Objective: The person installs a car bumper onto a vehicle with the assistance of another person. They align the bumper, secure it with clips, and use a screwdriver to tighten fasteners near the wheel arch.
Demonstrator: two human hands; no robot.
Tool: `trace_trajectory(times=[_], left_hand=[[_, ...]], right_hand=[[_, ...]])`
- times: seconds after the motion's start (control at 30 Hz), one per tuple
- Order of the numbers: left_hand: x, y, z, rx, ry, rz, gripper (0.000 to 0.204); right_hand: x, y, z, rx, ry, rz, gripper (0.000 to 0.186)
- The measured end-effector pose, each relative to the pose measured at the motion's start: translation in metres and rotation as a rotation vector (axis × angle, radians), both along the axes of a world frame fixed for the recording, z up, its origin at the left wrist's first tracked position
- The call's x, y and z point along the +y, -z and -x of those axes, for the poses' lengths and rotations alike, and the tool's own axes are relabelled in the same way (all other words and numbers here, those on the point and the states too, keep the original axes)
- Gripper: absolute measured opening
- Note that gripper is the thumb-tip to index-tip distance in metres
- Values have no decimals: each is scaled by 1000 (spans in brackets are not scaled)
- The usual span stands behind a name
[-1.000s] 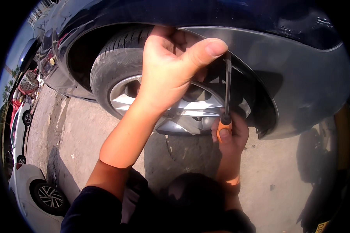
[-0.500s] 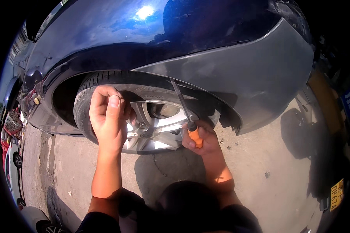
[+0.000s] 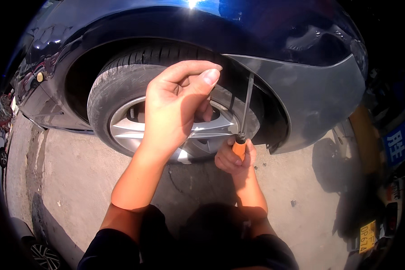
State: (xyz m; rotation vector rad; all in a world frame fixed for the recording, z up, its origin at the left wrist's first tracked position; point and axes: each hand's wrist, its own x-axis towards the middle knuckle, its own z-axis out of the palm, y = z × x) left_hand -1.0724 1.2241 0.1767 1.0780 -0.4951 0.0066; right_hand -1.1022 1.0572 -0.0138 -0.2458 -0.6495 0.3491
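My right hand [image 3: 231, 157] is wrapped round the orange handle of a screwdriver [image 3: 246, 108]. Its long dark shaft points up, the tip at the edge of the grey bumper part [image 3: 310, 94] by the wheel arch. My left hand [image 3: 180, 96] is raised in front of the tyre [image 3: 121, 81], thumb and forefinger pinched together. Whether something small sits in that pinch I cannot make out. Behind both hands is the silver alloy wheel [image 3: 132, 128], partly hidden by my left hand and forearm.
The dark blue car body [image 3: 166, 27] curves over the wheel. Concrete ground [image 3: 85, 171] lies below, with my shadow on it. Another car's wheel [image 3: 45, 256] shows at lower left. A yellow plate [image 3: 367, 236] and a blue sign [image 3: 396, 145] are at the right.
My left hand has moved right and up, toward the grey part's edge. The screwdriver in my right hand has shifted right and stands more upright. The view has shifted too.
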Motion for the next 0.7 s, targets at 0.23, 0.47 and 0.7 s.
trace_trajectory(times=[0.23,0.47,0.7], left_hand=[[-4,-5,6,-11,48,-53,26],[-12,-12,25,251,286,235,39],[-6,-14,36,347,452,454,43]], right_hand=[[-4,-13,23,23,607,406,48],[-19,17,51,138,685,507,42],[-24,26,60,234,688,418,39]])
